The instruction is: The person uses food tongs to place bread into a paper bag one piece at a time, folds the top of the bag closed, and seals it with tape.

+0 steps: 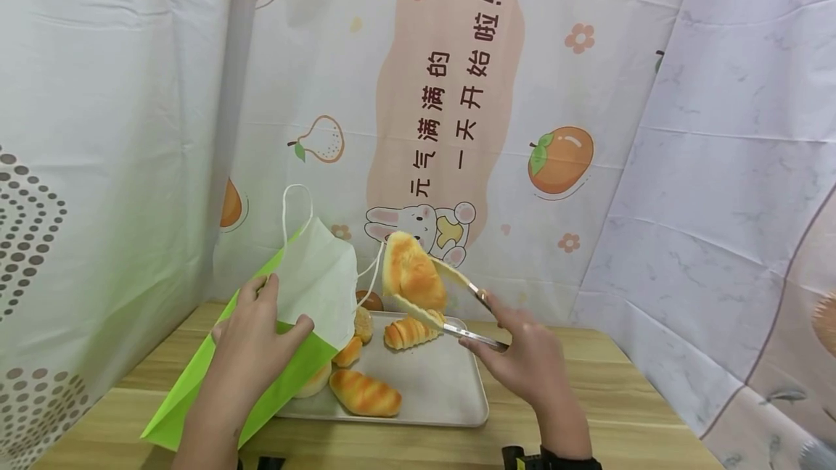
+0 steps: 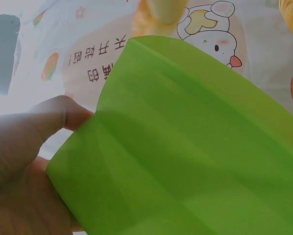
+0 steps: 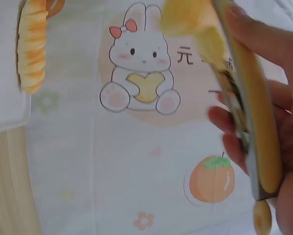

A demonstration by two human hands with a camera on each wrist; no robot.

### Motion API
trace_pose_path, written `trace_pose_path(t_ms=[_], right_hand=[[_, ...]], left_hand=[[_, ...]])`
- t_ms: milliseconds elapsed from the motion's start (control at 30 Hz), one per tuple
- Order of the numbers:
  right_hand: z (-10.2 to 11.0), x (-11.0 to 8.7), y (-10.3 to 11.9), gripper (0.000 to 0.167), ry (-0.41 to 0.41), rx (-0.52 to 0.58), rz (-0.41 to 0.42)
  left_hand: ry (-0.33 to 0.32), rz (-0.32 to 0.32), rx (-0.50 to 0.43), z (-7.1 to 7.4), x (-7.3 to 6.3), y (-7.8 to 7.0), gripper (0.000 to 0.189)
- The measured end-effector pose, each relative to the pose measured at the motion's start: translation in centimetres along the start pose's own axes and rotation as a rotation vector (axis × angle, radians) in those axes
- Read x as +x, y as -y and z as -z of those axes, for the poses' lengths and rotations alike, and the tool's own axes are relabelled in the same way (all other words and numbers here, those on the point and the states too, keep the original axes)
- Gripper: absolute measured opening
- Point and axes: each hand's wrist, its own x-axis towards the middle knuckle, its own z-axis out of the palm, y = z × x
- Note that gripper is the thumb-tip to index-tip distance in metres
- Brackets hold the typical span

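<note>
My left hand (image 1: 251, 339) grips the edge of a green paper bag (image 2: 185, 142) with a white inside and thin white string handles. The bag leans tilted over the left part of the tray, its mouth facing up and to the right. In my right hand (image 1: 532, 354) is a pair of metal tongs (image 3: 261, 127) with yellowish grips. Between the tong tips, a golden-brown bread (image 1: 411, 274) is held up above the tray, just right of the bag's mouth. The right wrist view shows this bread blurred at the top.
A light tray (image 1: 453, 394) lies on the wooden table (image 1: 627, 412). It carries a ridged roll (image 1: 408, 334), an oblong bread (image 1: 366, 394), a small bun (image 1: 348, 352) and other breads partly behind the bag. A printed curtain (image 1: 313, 42) hangs behind and at both sides.
</note>
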Motion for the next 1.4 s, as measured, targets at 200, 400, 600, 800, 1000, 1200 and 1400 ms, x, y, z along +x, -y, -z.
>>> trace_pose_path(t_ms=[200,400,600,800,1000,1200,1400], right_hand=[[-1.1,0.8,2.3,0.077,-0.186,-0.008,0.02],[-1.9,1.1,5.9,0.076,-0.174,0.092,-0.029],[-2.0,2.5,9.7,0.073,0.015,0.085,-0.008],[-2.1,6.4,12.1,0.064,0.249,-0.021,0.129],[-3.0,9.7,14.5,0.045,0.413,-0.112,0.333],[-5.8,12.2,16.9,0.057,0.543,-0.245,0.521],[-8.6,13.5,18.3,0.038,0.701,-0.346,0.608]], left_hand=[[0.019,0.004,-0.016,0.0,0.0,0.0,0.08],[0.034,0.01,-0.016,-0.1,0.3,-0.1,0.081],[0.033,0.012,-0.015,0.2,0.2,-0.2,0.084],[-0.012,-0.001,-0.011,0.7,0.6,-0.1,0.081],[-0.006,-0.021,-0.007,0.7,0.7,0.0,0.082],[-0.019,-0.028,-0.008,0.9,0.8,0.1,0.082],[0.012,-0.016,-0.022,1.0,0.8,0.6,0.08]])
